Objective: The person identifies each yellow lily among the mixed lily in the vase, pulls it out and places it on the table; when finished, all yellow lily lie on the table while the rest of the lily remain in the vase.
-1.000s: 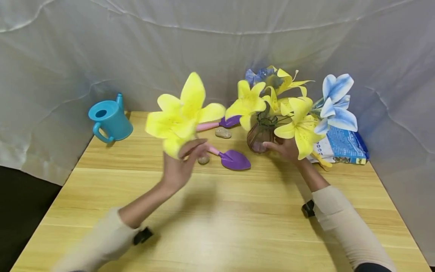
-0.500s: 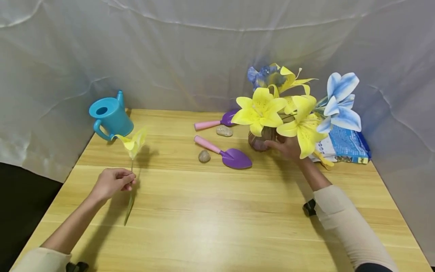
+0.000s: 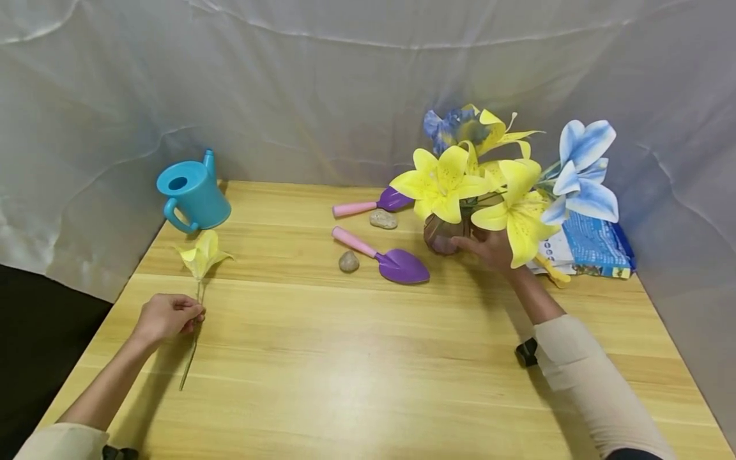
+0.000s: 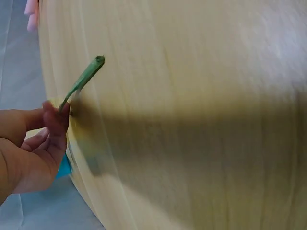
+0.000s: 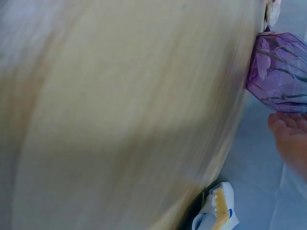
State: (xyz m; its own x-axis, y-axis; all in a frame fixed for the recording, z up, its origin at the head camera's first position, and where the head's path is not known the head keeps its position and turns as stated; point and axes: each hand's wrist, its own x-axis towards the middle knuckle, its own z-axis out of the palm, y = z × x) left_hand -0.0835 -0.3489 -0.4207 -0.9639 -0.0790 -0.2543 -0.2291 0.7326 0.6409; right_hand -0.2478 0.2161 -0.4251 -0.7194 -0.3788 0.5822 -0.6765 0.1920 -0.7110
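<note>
My left hand (image 3: 168,316) pinches the thin stem of a yellow lily (image 3: 202,255), low over the left side of the wooden table. Its bloom points away toward the watering can, and the green stem end (image 4: 90,73) sticks out past my fingers in the left wrist view. At the back right, my right hand (image 3: 493,250) holds a purple faceted glass vase (image 3: 438,235), thumb along its front. Several stems show through the vase (image 5: 280,72) in the right wrist view. Above it spread yellow lilies (image 3: 445,182), a white-and-blue lily (image 3: 586,176) and a darker blue flower (image 3: 445,128).
A blue watering can (image 3: 198,201) stands at the back left. Two purple trowels with pink handles, the nearer trowel (image 3: 404,266) and the farther trowel (image 3: 393,198), lie mid-table beside two stones (image 3: 348,261). A blue-and-white packet (image 3: 595,246) and a yellow tool (image 3: 553,271) are behind my right arm.
My left hand has carried the yellow lily from near the vase to the table's left side and lowered it. My right hand stays at the vase.
</note>
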